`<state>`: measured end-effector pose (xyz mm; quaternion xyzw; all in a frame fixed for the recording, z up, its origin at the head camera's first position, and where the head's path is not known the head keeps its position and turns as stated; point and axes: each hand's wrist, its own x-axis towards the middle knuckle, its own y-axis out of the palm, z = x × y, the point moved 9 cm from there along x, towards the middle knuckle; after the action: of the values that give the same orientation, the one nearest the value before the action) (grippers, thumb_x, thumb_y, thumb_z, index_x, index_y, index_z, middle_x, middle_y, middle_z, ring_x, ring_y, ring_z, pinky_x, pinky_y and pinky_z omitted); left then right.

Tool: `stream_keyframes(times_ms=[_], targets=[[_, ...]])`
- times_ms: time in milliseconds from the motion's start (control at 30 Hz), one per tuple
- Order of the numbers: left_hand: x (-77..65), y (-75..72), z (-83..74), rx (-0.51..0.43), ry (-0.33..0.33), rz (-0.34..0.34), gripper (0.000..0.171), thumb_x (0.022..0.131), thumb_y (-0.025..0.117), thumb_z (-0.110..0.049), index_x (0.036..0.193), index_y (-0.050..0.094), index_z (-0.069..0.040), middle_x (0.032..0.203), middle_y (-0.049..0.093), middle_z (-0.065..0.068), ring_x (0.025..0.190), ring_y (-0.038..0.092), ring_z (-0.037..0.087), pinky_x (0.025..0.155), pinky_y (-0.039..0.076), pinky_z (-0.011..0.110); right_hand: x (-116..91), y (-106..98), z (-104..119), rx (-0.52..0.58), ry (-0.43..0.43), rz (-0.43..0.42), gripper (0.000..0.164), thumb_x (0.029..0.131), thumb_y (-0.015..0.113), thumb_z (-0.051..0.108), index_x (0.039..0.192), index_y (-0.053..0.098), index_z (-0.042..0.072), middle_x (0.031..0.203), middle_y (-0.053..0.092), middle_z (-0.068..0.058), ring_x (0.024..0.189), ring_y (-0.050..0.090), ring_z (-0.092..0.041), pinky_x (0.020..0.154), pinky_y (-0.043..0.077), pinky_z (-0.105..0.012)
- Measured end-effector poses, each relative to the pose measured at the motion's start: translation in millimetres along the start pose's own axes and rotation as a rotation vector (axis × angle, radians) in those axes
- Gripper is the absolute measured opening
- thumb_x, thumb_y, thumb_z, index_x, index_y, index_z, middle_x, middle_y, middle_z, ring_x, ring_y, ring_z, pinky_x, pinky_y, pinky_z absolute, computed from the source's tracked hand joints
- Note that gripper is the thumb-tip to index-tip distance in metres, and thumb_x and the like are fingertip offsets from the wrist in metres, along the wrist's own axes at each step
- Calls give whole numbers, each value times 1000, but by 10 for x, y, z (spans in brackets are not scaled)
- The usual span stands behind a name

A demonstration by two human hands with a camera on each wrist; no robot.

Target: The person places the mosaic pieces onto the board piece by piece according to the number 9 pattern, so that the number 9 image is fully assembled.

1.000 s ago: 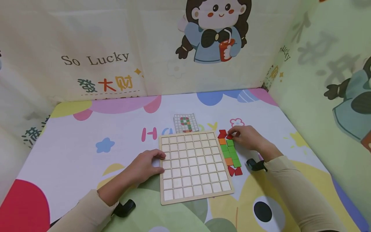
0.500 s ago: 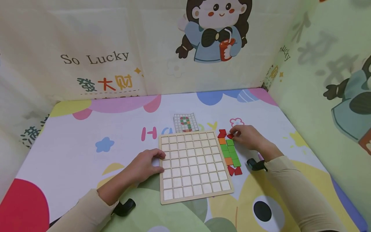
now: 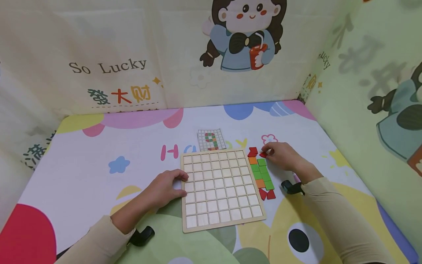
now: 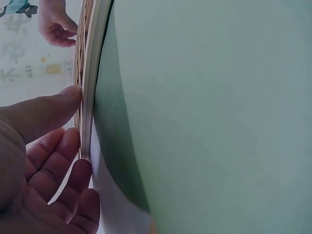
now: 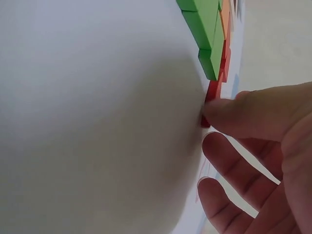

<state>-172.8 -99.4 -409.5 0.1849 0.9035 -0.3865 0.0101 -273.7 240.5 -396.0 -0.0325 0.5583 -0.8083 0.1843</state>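
A square wooden grid board [image 3: 217,189] lies in the middle of the head view. At its left edge my left hand [image 3: 167,187] rests, thumb and fingers spread along the rim; the left wrist view shows the thumb [image 4: 51,109] and fingertips against the board's edge [image 4: 89,73]. Beyond the board's upper right corner, my right hand [image 3: 281,156] pinches a small red tile [image 3: 263,154] low on the table. The right wrist view shows the thumb on this red tile [image 5: 213,91], while the index finger is mostly hidden behind it. Green tiles [image 5: 210,61] lie right beside it.
Green tiles [image 3: 265,176], orange tiles [image 3: 260,183] and red tiles [image 3: 271,194] line the board's right side. Another red tile [image 3: 252,151] lies left of the pinched one. A pattern card [image 3: 202,139] with a coloured figure lies behind the board.
The pinched red tile has shifted slightly to the right and turned a little, away from the other red tile, with my right hand. My left hand and the board stay in place.
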Motion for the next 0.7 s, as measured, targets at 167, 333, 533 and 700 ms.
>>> stream_keyframes(times_ms=[167, 333, 533, 700], targets=[[1, -5, 0, -1, 8, 2, 36, 82, 83, -12, 114, 67, -11, 107, 66, -5, 110, 55, 25, 98, 45, 44, 12, 8, -12, 19, 15, -4, 27, 92, 67, 5, 118, 67, 2, 102, 66, -13, 95, 58, -33, 86, 50, -49], [2, -6, -3, -4, 9, 5, 36, 82, 83, -12, 114, 67, -10, 107, 66, -5, 110, 55, 25, 98, 45, 45, 27, 4, -28, 34, 26, -6, 29, 91, 69, 7, 119, 65, -1, 104, 66, -14, 96, 58, -32, 87, 50, -48], [-4, -10, -3, -8, 2, 7, 37, 82, 83, -12, 115, 67, -11, 107, 66, -5, 110, 55, 25, 98, 45, 44, 40, -11, -23, 31, 33, -14, 30, 91, 70, 7, 118, 63, -4, 106, 65, -15, 97, 58, -33, 89, 50, -49], [-5, -16, -6, -3, 4, 5, 36, 82, 83, -12, 115, 67, -11, 107, 66, -5, 110, 55, 25, 98, 45, 44, 50, -16, -5, 11, 19, -13, 28, 91, 67, 5, 118, 65, -3, 105, 66, -15, 98, 58, -33, 90, 49, -50]])
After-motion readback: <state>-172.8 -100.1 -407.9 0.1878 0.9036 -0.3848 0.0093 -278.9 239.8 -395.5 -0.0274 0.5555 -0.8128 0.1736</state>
